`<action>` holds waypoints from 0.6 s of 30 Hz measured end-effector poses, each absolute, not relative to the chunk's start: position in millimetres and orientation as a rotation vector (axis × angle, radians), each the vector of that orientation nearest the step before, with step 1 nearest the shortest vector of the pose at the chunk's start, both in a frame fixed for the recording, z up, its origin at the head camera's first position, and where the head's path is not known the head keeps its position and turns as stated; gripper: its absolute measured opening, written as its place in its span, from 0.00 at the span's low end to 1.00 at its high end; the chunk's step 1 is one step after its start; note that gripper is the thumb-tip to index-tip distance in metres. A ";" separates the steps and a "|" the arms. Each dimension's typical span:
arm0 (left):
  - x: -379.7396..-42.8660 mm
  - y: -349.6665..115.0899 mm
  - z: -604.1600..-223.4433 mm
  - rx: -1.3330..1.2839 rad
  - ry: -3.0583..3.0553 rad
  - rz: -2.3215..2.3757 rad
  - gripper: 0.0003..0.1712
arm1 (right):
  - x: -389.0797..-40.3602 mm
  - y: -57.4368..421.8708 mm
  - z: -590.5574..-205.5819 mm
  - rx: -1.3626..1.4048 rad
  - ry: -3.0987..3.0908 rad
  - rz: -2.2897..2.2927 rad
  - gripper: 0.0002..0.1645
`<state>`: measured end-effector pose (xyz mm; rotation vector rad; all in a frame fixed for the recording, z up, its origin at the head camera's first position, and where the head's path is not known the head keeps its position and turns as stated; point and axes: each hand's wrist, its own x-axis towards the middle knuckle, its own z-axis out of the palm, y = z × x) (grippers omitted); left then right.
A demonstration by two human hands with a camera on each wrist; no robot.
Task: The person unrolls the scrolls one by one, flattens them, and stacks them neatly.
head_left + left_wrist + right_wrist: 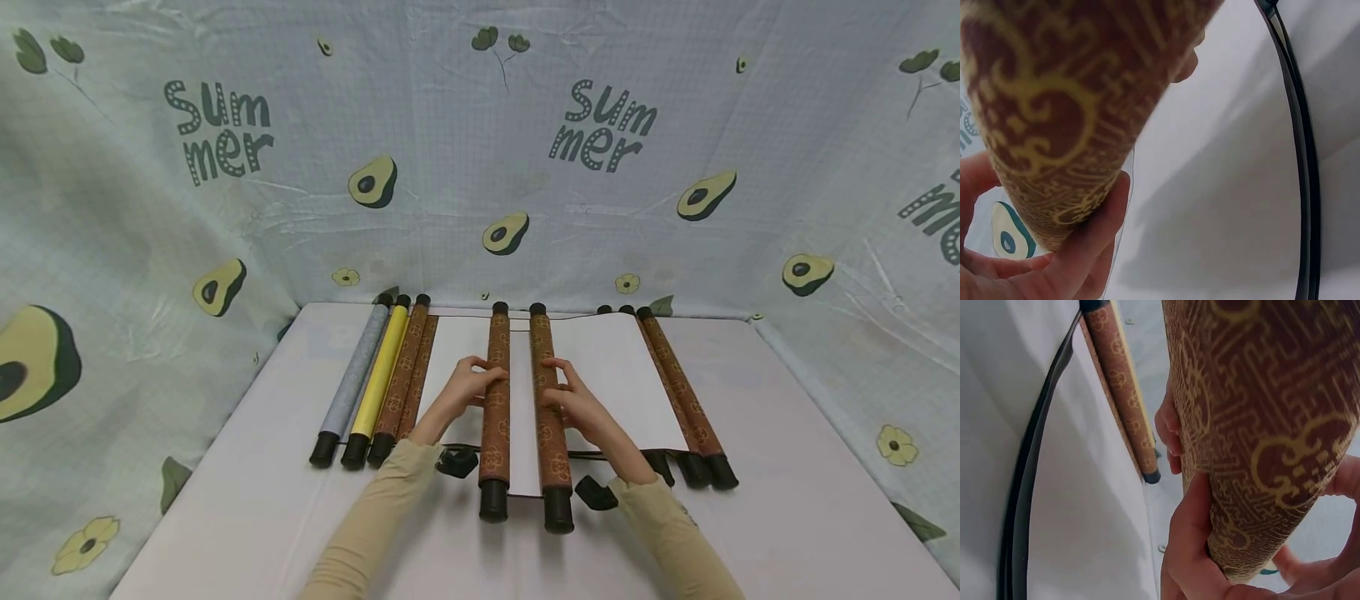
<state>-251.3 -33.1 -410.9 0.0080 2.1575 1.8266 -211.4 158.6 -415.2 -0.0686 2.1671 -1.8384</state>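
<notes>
My left hand (463, 388) grips the left roll (494, 425) of a hand scroll, brown brocade with gold motifs and black end caps. The right roll (552, 437) is held in my right hand (583, 407). Between the two rolls, which stand side by side a little apart, shows a strip of white paper (523, 392). In the left wrist view, fingers and thumb wrap round the patterned roll (1054, 125). The right wrist view has the other roll (1266, 425) between thumb and fingers. The scroll's near ends overhang a white sheet (457, 333) beneath.
Left of the hands lie a grey-blue roll (356, 375), a yellow roll (381, 371) and a brown roll (402, 375). More brown rolls (678, 392) lie at the right. Black ribbon (457, 461) trails by the near edge of the sheet. A printed cloth (450, 100) hangs behind the white table (247, 500).
</notes>
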 end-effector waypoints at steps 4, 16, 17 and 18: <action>-251.3 -35.2 -412.6 0.055 2.142 1.849 0.32 | -211.2 160.7 -415.0 -0.077 2.179 -1.811 0.32; -251.8 -39.4 -412.6 0.265 2.154 1.837 0.21 | -211.6 163.5 -411.7 -0.089 2.185 -1.757 0.28; -252.0 -39.1 -412.8 0.257 2.160 1.832 0.20 | -211.8 163.5 -411.8 -0.086 2.184 -1.753 0.28; -252.2 -38.7 -412.8 0.255 2.170 1.827 0.20 | -212.1 163.5 -411.9 -0.083 2.187 -1.749 0.28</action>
